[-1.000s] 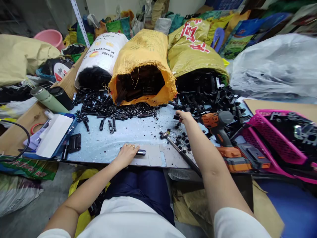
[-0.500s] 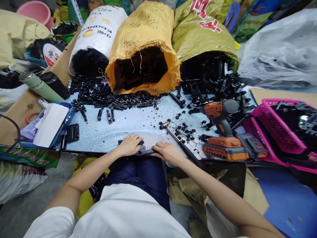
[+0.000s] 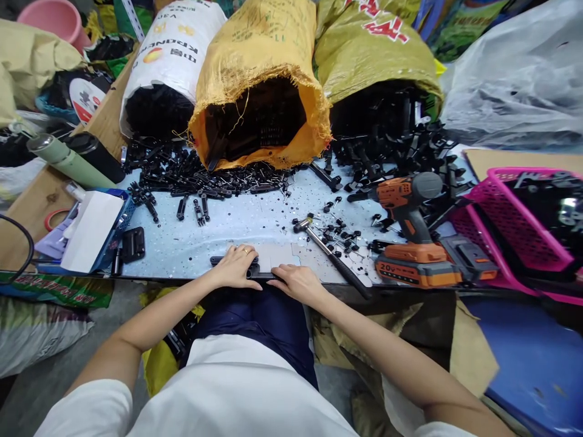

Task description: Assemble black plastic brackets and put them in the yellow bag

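Observation:
My left hand [image 3: 237,267] lies curled over a dark, elongated part [image 3: 259,275] at the near edge of the light blue table [image 3: 237,230]. My right hand [image 3: 298,283] meets it from the right, fingers closed on the same part's right end. A ring shows on the left hand. A hammer [image 3: 330,255] lies just right of my right hand. Small black pieces [image 3: 341,233] are scattered beyond the hammer's head.
Three open sacks lie at the back: white [image 3: 166,67], orange-yellow [image 3: 262,79], olive [image 3: 373,54], with black plastic parts [image 3: 182,173] spilled before them. An orange cordless drill [image 3: 410,230], a pink basket [image 3: 523,230], a blue box [image 3: 98,233] and two flasks [image 3: 77,161] also stand here.
My right hand came back from the far black parts beside the drill to the near edge and joined the left hand on the dark part. The view tilted down slightly.

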{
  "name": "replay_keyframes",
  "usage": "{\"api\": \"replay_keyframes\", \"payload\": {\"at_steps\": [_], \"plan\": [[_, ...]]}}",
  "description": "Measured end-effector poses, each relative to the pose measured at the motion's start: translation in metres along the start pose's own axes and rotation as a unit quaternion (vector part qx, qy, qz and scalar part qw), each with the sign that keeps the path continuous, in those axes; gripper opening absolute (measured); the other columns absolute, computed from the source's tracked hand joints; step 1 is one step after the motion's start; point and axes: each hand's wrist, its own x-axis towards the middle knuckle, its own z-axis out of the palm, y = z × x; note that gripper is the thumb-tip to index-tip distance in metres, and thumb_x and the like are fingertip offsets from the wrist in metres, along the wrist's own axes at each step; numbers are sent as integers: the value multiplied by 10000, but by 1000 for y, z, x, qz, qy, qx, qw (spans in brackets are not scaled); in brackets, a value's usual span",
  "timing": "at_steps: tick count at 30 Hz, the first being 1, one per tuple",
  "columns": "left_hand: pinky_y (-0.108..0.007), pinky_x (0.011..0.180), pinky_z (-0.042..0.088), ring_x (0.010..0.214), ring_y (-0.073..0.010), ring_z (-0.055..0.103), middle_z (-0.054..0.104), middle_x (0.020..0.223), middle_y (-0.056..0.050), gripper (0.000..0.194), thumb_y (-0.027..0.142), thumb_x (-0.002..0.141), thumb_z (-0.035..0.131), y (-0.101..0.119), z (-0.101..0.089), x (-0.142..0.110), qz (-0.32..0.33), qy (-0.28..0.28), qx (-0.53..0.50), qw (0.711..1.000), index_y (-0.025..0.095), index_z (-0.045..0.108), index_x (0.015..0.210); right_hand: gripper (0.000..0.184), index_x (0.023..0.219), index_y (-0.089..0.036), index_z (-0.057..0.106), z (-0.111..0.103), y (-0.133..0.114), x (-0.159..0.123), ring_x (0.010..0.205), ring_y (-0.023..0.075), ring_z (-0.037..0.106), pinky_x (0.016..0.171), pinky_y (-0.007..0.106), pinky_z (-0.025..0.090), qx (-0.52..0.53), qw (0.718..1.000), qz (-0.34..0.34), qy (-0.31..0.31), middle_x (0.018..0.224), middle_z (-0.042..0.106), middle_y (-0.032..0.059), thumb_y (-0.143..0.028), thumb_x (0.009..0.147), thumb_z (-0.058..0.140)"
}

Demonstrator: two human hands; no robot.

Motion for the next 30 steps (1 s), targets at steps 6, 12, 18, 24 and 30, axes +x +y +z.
{"api": "replay_keyframes", "payload": {"at_steps": [6,12,18,24,30], "plan": [[-405,896,368,1007,-280,520,569,1048,-110,669,665,683,599,0,5,-4,-32,44,-15,998,170,460,1111,413,982,-199,581,-6,-3,4,767,157,582,574,259,289,-34,999,-18,31,853,632,55,-491,949,291],[-429,901,356,1020,-295,509,553,1069,-118,705,688,646,614,-7,2,-3,-9,15,-12,1000,170,474,1105,391,960,-200,581,-7,-6,6,747,151,580,560,262,269,-24,1000,-13,10,845,634,49,-491,943,319],[-379,787,438,930,-267,562,569,1011,-96,577,572,703,632,-9,0,-10,-43,80,-33,995,187,451,1092,356,982,-187,575,-19,-14,12,771,176,545,603,285,259,-66,995,-17,69,850,621,69,-416,964,303],[-354,784,468,942,-238,583,583,1007,-89,407,446,781,589,-16,8,-18,-2,151,-37,988,187,468,1070,314,960,-167,572,-43,-24,16,786,185,514,629,312,237,-113,988,-43,95,836,611,87,-319,975,297],[-330,717,472,837,-227,607,606,902,-83,397,495,778,576,-10,0,-14,-18,114,-27,993,167,504,989,350,967,-167,580,-48,-10,19,785,181,509,665,299,258,-110,988,-78,77,839,607,89,-350,978,282]]}}
